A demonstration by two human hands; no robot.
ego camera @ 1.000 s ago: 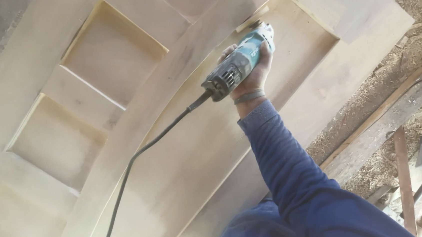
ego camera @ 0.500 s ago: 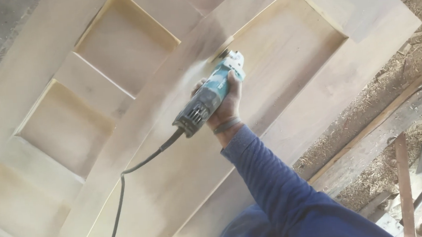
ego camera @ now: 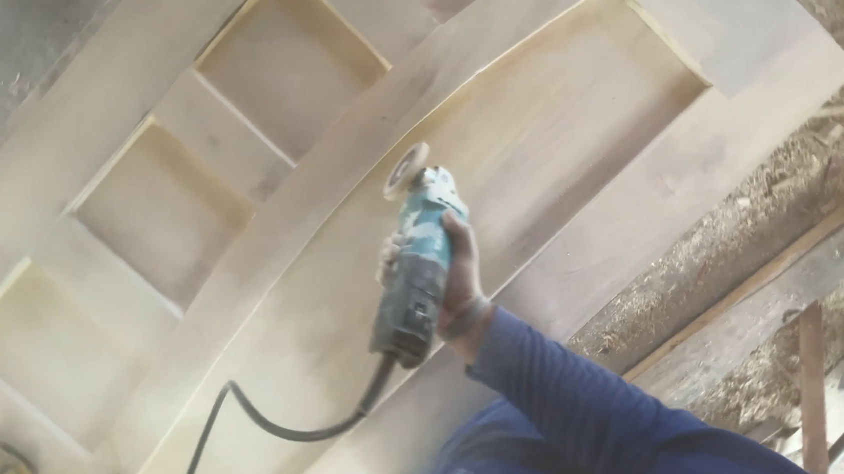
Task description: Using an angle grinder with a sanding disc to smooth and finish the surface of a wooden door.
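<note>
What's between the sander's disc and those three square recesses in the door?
Only a bare, dusty wooden rail separates the sander's disc from the recesses, in the head view.

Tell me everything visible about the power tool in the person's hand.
The angle grinder has a teal and grey body with a dark vented rear and a round sanding disc at its head. The right hand grips its body. The disc is tilted near the pale wooden door panel; contact is unclear. A black cable trails from its rear across the wood.
</note>
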